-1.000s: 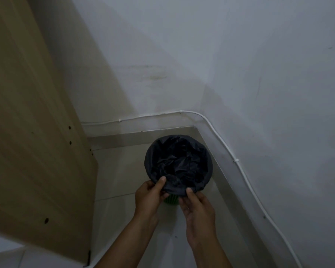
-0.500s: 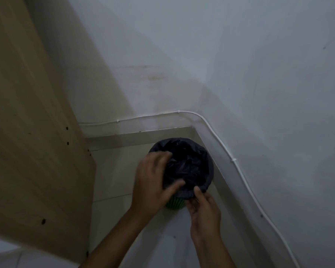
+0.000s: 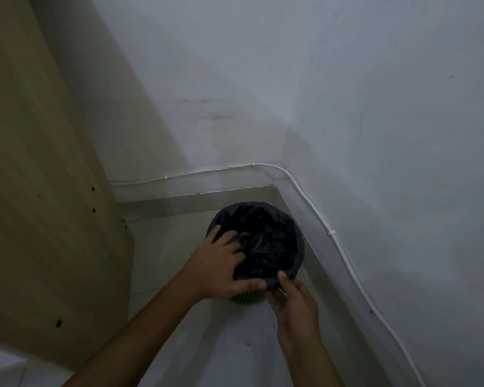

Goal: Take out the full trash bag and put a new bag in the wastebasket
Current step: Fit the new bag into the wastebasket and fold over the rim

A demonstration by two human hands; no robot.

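L hand (image 3: 221, 263) spread in black bag (image 3: 266, 241); R hand (image 3: 294, 300) pinches bag's near rim; wastebasket (image 3: 246, 298) in corner.

The scene was dim and low in contrast. A broad shadow lay across the wall (image 3: 347, 93) corner. Wide-angle distortion bent lines toward the edges. Fine detail was soft and slightly noisy.

Both hands (image 3: 221, 263) on black bag (image 3: 266, 241) over wastebasket (image 3: 248, 296)
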